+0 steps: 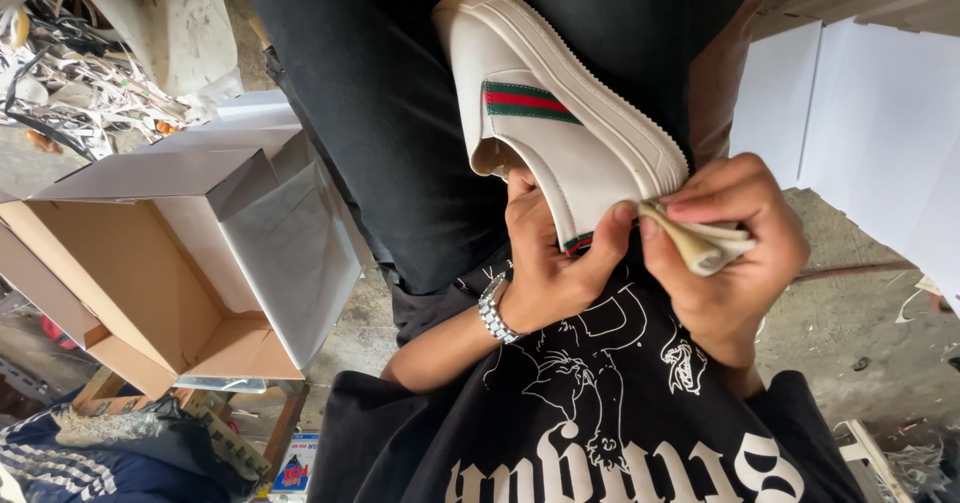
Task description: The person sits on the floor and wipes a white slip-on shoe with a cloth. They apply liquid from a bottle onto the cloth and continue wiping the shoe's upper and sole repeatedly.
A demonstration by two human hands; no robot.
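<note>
A cream-white sneaker (560,113) with a green and red side stripe lies across my lap, toe pointing away. My left hand (550,263), with a silver watch on the wrist, grips the shoe at its heel, fingers reaching inside the opening. My right hand (730,253) pinches a folded beige cloth (700,243) and presses it against the heel end of the shoe, right beside my left thumb.
An open cardboard shoebox (150,293) with grey tissue paper (290,243) stands at the left on the floor. White flat boxes (860,103) are stacked at the right. Paper scraps (80,83) lie at the top left. Dark cloth (120,453) lies at the bottom left.
</note>
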